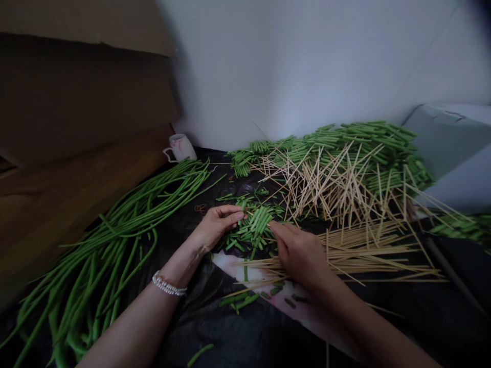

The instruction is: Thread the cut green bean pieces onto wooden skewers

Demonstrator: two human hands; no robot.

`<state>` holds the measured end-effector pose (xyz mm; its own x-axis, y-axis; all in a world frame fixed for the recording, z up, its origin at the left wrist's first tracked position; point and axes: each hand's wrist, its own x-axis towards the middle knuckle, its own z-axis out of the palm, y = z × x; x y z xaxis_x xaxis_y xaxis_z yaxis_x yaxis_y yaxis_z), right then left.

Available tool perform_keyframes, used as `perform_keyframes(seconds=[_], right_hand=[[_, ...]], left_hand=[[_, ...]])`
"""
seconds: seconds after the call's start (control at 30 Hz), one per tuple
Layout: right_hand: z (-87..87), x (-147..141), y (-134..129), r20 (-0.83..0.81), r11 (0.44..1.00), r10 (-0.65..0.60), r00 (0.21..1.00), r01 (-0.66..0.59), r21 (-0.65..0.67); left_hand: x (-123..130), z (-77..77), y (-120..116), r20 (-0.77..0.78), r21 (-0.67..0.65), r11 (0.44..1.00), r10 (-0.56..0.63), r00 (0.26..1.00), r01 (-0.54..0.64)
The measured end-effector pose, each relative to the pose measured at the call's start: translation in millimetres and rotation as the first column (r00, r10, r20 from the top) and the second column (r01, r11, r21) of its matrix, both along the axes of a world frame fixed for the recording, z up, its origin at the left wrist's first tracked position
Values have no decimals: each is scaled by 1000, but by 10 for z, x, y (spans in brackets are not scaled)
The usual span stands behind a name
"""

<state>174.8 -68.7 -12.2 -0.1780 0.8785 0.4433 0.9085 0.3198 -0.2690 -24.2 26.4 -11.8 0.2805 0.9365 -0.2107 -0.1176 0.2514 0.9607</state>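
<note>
My left hand [222, 222] pinches a short cut piece of green long bean [244, 205] between thumb and fingertips. Facing it, my right hand [301, 250] is closed on the end of a bamboo skewer, mostly hidden by a row of cut bean pieces [261, 220] threaded side by side along it. Beneath both hands lies a loose heap of cut bean pieces [233, 239]. Loose bamboo skewers [372, 250] lie beside and under my right hand. Long uncut beans [126, 220] spread to the left of my left forearm.
Behind the hands, a large pile of bean-loaded skewers [330, 138] has bare stick ends [326, 189] pointing toward me. A white mug [182, 147] stands at the back left, near a wooden surface [76, 179]. Black plastic sheeting [215, 332] covers the work surface.
</note>
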Motion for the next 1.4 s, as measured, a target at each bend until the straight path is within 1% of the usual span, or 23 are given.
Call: perform_keyframes(seconds=[0.23,0.3,0.43,0.6,0.87,1.0,1.17,1.33,1.4], right_hand=[[6,-27,-1,62,998,-28,998,32,-61],[3,-27,0,63,997,-32,998,36,-70],[-14,-24,1,55,998,-29,998,33,-60],[-19,-20,-1,53,998,-29,998,32,-54],[-9,-29,-1,68,998,-26,997,30,-57],[-31,-38,2,67,998,-21,998,25,-51],[-61,-41,13,40,997,-17,999,20,-80],[-54,-49,14,29,997,-10,1000,12,-79],[-44,-54,9,28,997,-10,1000,12,-75]], left_hand=[[39,29,-46,56,-6,1000,0,998,0],[50,31,-60,73,-2,1000,-16,997,17],[53,28,-63,108,-19,998,-52,993,55],[46,33,-54,147,-72,997,-31,989,42],[47,33,-49,138,-84,996,-28,990,39],[55,17,-63,140,-83,994,-58,988,70],[75,-5,-79,142,-74,993,-80,987,92],[79,7,-70,148,-88,995,-26,989,40],[73,12,-68,144,-95,995,-24,989,38]])
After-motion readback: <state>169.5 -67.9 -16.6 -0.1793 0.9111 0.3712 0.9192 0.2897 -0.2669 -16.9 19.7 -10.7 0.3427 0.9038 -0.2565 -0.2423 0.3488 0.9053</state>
